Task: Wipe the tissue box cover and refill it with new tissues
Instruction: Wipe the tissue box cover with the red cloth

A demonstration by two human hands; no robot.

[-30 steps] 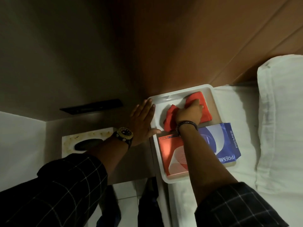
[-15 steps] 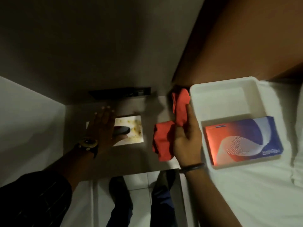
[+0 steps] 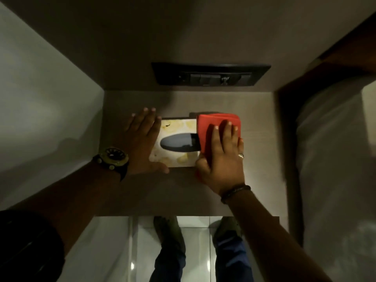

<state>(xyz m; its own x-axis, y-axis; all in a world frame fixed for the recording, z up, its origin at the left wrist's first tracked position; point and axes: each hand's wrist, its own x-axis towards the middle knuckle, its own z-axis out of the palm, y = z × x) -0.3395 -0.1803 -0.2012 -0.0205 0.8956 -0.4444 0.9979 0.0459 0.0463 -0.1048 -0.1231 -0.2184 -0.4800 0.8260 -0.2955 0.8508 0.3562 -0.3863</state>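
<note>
Head view, looking straight down. Small brown table [image 3: 183, 192] set in a corner, walls to the left and behind. Tissue box cover [image 3: 175, 143] at the middle of the table: white top with yellowish stains, dark oval slot in the centre.

Left hand [image 3: 142, 139] flat and spread, fingers unclenched, pressed against the left side of the cover, thumb along its near edge. Grasping nothing. Watch [image 3: 113, 157] on that wrist, dark sleeve [image 3: 26, 247] lower down.

Right hand [image 3: 221, 155] palm down on a red cloth [image 3: 213, 122], pressing it onto the right part of the cover. Fingers extended over the cloth, not curled round it. Cloth hiding the cover's right end and the tip of the slot. Ring [image 3: 241, 155] on one finger, dark bracelet [image 3: 234, 192] at the wrist.

Black switch panel [image 3: 211, 75] on the back wall, above the table. White bedding [image 3: 335, 169] to the right. Pale floor tiles and two shoes [image 3: 168, 235] below the table's near edge.
</note>
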